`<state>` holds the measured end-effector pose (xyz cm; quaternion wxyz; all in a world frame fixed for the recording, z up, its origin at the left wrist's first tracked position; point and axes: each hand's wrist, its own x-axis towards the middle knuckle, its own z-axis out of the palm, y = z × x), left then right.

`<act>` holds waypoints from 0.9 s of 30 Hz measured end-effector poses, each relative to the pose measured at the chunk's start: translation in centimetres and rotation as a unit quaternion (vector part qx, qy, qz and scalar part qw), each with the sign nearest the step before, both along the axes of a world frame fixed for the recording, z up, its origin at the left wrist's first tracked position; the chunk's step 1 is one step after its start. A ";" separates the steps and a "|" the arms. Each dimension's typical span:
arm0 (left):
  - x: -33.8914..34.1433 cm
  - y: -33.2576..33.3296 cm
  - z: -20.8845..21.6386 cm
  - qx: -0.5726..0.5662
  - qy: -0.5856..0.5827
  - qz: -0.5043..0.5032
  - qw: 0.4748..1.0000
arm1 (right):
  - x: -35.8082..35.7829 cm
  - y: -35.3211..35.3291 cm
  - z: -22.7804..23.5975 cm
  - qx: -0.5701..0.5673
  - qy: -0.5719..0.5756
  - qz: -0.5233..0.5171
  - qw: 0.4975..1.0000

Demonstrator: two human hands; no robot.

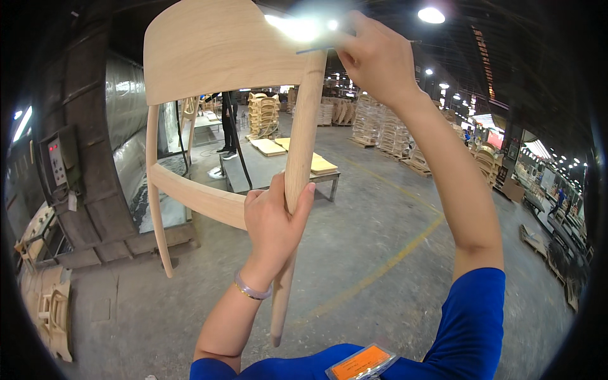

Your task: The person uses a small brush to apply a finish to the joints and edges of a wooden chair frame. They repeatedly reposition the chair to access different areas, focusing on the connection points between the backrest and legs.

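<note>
left hand (275,218) has fingers clamped around the chair leg (305,120). right hand (380,63) is at one o'clock; whether its fingers grip, i cannot tell.

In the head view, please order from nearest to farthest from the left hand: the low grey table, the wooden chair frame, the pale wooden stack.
1. Wooden chair frame: gripped in the left hand.
2. Low grey table: ahead, beyond the frame.
3. Pale wooden stack: farther back, behind the table.
</note>
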<state>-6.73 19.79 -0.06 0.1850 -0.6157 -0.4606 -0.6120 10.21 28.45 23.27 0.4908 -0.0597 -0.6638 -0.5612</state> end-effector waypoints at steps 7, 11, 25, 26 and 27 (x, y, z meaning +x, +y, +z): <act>-0.2 -0.3 0.2 -0.010 0.007 0.016 1.000 | -0.2 0.6 -0.6 0.026 -0.043 -0.018 0.999; -0.3 -0.3 0.3 -0.010 0.004 0.008 1.000 | -0.3 0.9 0.4 0.032 -0.022 0.007 0.999; -0.5 0.1 0.5 0.010 0.013 0.043 0.999 | -0.8 1.5 0.1 0.035 -0.093 0.007 0.995; -0.5 0.1 0.6 0.015 0.015 0.048 0.999 | -0.8 1.6 0.3 0.032 -0.067 -0.004 0.997; -0.4 0.1 0.6 0.017 0.017 0.053 0.998 | -0.7 1.7 0.3 0.030 -0.074 0.000 0.997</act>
